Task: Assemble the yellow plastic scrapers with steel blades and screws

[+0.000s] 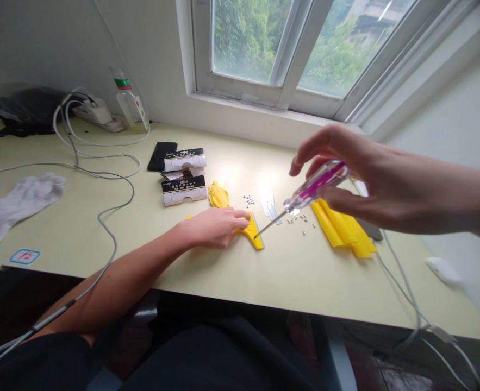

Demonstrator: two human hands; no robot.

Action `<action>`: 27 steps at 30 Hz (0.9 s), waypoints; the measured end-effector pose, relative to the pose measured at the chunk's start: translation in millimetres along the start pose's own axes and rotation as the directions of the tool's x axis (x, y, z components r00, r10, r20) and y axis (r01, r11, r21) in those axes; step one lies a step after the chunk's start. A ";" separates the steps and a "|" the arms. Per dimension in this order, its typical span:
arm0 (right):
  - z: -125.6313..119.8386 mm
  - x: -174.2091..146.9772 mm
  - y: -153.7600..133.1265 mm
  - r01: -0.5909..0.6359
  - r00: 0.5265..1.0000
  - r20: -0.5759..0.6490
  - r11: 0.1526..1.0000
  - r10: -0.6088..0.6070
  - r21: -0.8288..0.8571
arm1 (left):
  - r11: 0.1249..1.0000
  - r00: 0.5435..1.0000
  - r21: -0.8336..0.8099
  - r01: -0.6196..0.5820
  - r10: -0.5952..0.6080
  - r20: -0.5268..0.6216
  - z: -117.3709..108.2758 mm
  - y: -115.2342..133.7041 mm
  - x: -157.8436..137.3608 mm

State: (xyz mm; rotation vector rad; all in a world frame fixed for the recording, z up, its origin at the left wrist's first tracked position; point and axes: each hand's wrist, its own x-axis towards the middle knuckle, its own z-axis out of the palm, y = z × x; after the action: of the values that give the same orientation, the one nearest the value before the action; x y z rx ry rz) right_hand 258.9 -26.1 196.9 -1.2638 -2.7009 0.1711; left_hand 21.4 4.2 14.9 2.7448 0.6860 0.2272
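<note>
My left hand is closed over a yellow plastic scraper and presses it against the table. The scraper's wide head points right, with a grey strip along its edge; its handle is mostly hidden under the hand. Above and to the right, my right hand grips a screwdriver by its clear and purple handle. Its shaft slants down to the left, and the tip appears to meet the scraper's head. Small nuts lie beyond the left hand, and small screws lie scattered below the screwdriver.
More yellow parts lie behind my left hand, and yellow sheets lie under my right. Thin clear strips, black-and-white packages, a phone, a glove, a bottle and a mouse are around. Cables cross the left side.
</note>
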 end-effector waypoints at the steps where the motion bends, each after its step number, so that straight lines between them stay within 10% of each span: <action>1: -0.3 -1.1 0.2 -0.008 1.000 0.014 0.999 0.007 0.034 | 1.000 1.000 -0.003 -0.003 0.003 -0.005 0.1 -0.1 -0.1; 10: -2.6 -26.3 33.5 -0.096 0.987 -0.116 0.989 0.109 0.109 | 1.000 0.999 -0.019 -0.013 0.012 -0.035 2.3 -0.5 -0.5; 15: 1.0 -48.4 51.8 -0.300 0.897 -0.275 0.933 0.347 0.199 | 1.000 1.000 0.026 -0.004 0.004 -0.017 0.7 1.1 -0.8; 23: 119.6 -15.7 97.5 -0.396 0.706 -0.561 0.898 0.433 0.193 | 1.000 0.999 -0.009 -0.009 0.009 -0.035 3.2 -1.1 -0.9; 27: 165.2 11.2 108.9 -0.466 0.753 -0.429 0.865 0.499 0.187 | 1.000 0.999 0.006 -0.012 0.012 -0.038 5.2 -3.4 -1.2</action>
State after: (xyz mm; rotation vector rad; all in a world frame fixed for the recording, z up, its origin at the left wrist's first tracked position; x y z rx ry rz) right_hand 302.7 45.7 17.5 -1.7053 -1.9084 0.0097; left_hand 20.0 5.2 8.8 2.7569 0.6814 0.2819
